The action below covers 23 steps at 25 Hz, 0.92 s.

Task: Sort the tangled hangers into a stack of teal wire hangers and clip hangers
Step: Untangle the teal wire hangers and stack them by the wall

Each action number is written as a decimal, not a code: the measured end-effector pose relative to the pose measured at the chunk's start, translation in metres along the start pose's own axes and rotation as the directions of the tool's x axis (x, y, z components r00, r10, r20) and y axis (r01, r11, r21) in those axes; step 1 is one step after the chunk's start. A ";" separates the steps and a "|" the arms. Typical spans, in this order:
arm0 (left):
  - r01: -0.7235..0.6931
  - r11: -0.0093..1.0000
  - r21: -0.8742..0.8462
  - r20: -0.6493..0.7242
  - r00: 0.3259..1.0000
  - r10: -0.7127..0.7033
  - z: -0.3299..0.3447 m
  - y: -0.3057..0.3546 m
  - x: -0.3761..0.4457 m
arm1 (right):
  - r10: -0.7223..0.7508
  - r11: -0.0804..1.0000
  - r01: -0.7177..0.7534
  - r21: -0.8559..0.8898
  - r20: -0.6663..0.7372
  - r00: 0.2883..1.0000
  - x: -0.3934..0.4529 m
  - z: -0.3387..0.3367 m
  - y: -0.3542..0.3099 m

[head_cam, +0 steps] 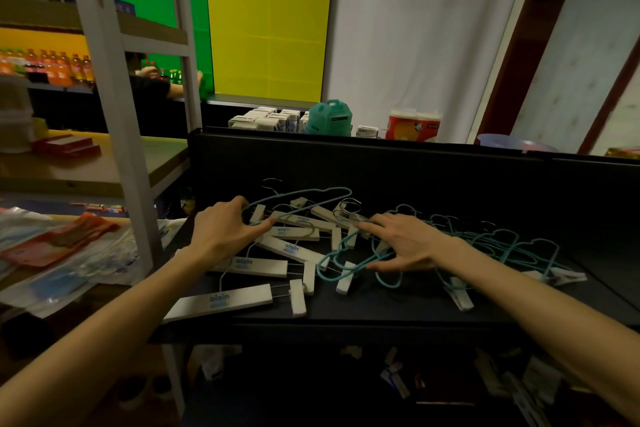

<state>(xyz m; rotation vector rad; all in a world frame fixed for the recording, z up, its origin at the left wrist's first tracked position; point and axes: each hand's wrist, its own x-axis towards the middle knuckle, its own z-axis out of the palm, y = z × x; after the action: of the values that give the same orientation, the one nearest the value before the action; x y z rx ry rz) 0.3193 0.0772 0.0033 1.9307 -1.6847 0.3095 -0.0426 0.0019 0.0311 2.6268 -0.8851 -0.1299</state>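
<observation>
On black shelf (433,308): left hand (221,229) pinches teal wire hanger (301,192); right hand (405,244) spread over tangle. Wire hangers likely light, springy, snag-prone; grip shoulders. White clip hangers (277,265) likely stiff; take bars.

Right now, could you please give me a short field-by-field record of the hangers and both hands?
surface: black shelf
clip hangers: white, piled left and centre
wire hangers: teal, mostly right, some tangled among the clip hangers
left hand: pinching a teal wire loop at the pile's far left
right hand: fingers spread, resting on the tangle
sorted stacks: none separated yet
</observation>
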 end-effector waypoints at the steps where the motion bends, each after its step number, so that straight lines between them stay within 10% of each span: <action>1: -0.004 1.000 -0.008 0.003 1.000 0.004 0.001 0.001 -0.001 | 0.024 1.000 -0.024 0.016 -0.004 1.000 0.001 0.001 -0.003; 10: -0.009 0.994 -0.112 0.022 1.000 0.012 0.013 0.024 -0.005 | 0.138 0.970 -0.137 0.200 0.011 0.990 0.013 -0.014 -0.007; 23: -0.056 0.981 -0.183 -0.033 0.998 0.051 0.010 0.033 -0.008 | 0.043 0.999 -0.049 -0.024 -0.195 0.980 0.013 -0.019 -0.026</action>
<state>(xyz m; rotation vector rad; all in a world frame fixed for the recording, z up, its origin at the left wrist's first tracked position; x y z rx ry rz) 0.2838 0.0765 -0.0010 1.7414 -1.6869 0.1922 -0.0139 0.0191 0.0393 2.5377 -0.8683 0.1232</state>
